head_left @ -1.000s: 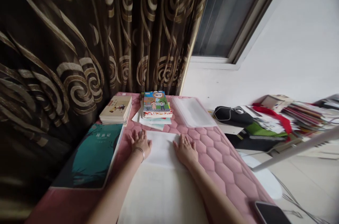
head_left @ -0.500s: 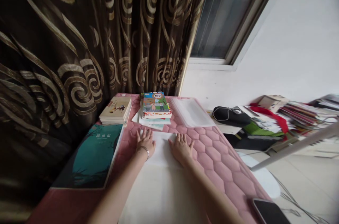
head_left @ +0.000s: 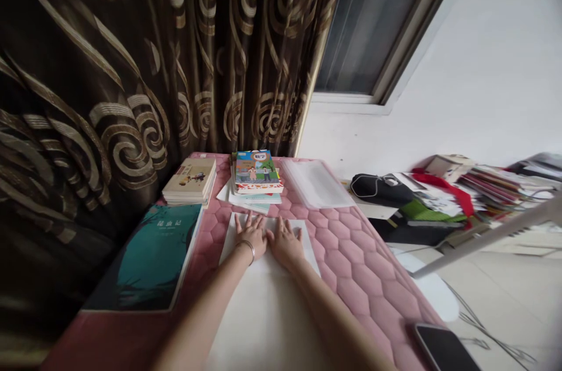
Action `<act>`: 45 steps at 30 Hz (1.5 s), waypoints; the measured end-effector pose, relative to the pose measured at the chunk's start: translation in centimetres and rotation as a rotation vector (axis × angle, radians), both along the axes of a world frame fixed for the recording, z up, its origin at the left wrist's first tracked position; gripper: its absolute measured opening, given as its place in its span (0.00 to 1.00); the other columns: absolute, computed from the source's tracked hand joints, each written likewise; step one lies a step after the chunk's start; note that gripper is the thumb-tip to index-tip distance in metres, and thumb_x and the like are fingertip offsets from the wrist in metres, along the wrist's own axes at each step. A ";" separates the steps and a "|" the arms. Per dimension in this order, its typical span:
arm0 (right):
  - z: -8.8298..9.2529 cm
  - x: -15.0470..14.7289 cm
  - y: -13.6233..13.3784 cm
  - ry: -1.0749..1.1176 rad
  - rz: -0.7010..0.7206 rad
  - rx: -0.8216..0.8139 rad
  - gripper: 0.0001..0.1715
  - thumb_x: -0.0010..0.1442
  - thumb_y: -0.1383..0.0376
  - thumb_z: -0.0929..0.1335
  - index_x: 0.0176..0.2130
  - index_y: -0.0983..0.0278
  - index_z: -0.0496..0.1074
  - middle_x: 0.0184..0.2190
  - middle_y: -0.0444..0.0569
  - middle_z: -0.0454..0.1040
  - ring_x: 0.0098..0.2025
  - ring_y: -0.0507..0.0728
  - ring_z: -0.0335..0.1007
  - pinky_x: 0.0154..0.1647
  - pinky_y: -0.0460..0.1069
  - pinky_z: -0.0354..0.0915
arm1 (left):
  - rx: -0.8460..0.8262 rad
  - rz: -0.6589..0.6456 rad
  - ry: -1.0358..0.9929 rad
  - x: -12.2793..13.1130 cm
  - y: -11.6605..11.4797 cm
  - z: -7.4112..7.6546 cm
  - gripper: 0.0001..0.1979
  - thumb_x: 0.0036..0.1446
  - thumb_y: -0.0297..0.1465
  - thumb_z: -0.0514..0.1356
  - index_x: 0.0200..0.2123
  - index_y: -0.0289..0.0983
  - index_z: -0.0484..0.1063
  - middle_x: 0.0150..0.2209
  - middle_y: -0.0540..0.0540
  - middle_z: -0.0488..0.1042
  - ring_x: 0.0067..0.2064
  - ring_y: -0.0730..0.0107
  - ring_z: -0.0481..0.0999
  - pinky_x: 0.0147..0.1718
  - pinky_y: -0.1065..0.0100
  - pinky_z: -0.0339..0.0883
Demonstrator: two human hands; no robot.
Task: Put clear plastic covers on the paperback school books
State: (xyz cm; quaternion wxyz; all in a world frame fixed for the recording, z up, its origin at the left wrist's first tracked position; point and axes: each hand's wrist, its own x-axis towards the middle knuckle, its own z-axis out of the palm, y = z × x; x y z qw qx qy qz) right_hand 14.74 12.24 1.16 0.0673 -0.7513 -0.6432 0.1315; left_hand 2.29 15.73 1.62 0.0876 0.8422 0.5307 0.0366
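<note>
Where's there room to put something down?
The biggest bare patch of pink cloth is right of the paper, between the pale sheets and the phone. A narrower strip runs between the paper and the green book. The far end is crowded: beige books, cartoon book, pale sheets. The left hand and right hand lie on the paper.

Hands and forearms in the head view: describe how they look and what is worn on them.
The left hand is ungloved, with a slim, silvery bangle around its wrist. The right hand is ungloved too, and its wrist shows no jewellery. No sleeve shows on the left forearm or right forearm. Fine detail on the nails is too small to tell.
</note>
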 end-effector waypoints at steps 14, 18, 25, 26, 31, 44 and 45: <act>-0.4 4.4 -1.3 -0.176 -0.154 -0.039 0.42 0.66 0.50 0.49 0.68 0.75 0.40 0.68 0.61 0.46 0.70 0.62 0.32 0.65 0.69 0.31 | -0.002 0.370 0.113 -3.3 -0.8 1.0 0.34 0.61 0.43 0.42 0.66 0.32 0.50 0.69 0.40 0.46 0.69 0.50 0.37 0.62 0.36 0.26; -0.2 4.6 -1.2 -0.198 -0.135 -0.048 0.42 0.66 0.49 0.49 0.68 0.74 0.40 0.68 0.60 0.45 0.70 0.62 0.32 0.64 0.70 0.31 | -0.046 0.340 0.129 -5.3 -2.7 1.3 0.31 0.61 0.40 0.44 0.66 0.35 0.52 0.68 0.42 0.47 0.69 0.52 0.42 0.63 0.37 0.32; 1.2 0.7 -1.0 -0.264 -0.072 0.052 0.36 0.66 0.54 0.55 0.64 0.74 0.54 0.64 0.66 0.55 0.67 0.69 0.40 0.63 0.68 0.37 | 0.082 0.318 0.045 -8.1 -7.7 0.1 0.29 0.63 0.42 0.43 0.63 0.38 0.59 0.67 0.45 0.54 0.66 0.55 0.53 0.63 0.50 0.47; 1.4 -0.8 -0.9 -0.245 -0.025 0.095 0.34 0.66 0.55 0.55 0.62 0.73 0.58 0.61 0.67 0.59 0.65 0.69 0.46 0.62 0.66 0.42 | 0.085 0.325 0.038 -8.1 -7.9 0.0 0.28 0.63 0.42 0.43 0.63 0.38 0.60 0.66 0.46 0.55 0.66 0.56 0.53 0.63 0.51 0.48; 2.1 -7.9 0.8 -0.043 0.140 0.154 0.29 0.62 0.49 0.62 0.49 0.68 0.70 0.49 0.61 0.72 0.52 0.63 0.66 0.50 0.54 0.60 | 0.071 0.367 0.017 -7.8 -8.0 0.2 0.26 0.63 0.40 0.45 0.61 0.39 0.62 0.66 0.45 0.56 0.66 0.54 0.53 0.63 0.50 0.47; 2.7 -9.5 8.9 -0.021 0.037 0.015 0.27 0.61 0.50 0.63 0.46 0.68 0.75 0.43 0.62 0.78 0.46 0.63 0.75 0.44 0.52 0.65 | 0.119 0.369 -0.060 -8.0 -7.9 -0.8 0.25 0.63 0.40 0.47 0.60 0.41 0.65 0.63 0.45 0.61 0.64 0.54 0.57 0.61 0.51 0.51; 2.7 -9.6 9.2 -0.021 0.031 0.014 0.27 0.62 0.51 0.63 0.47 0.69 0.75 0.43 0.64 0.77 0.46 0.64 0.75 0.44 0.53 0.65 | 0.124 0.368 -0.058 -8.0 -8.0 -0.8 0.25 0.63 0.40 0.47 0.60 0.41 0.64 0.64 0.45 0.61 0.64 0.54 0.57 0.61 0.51 0.50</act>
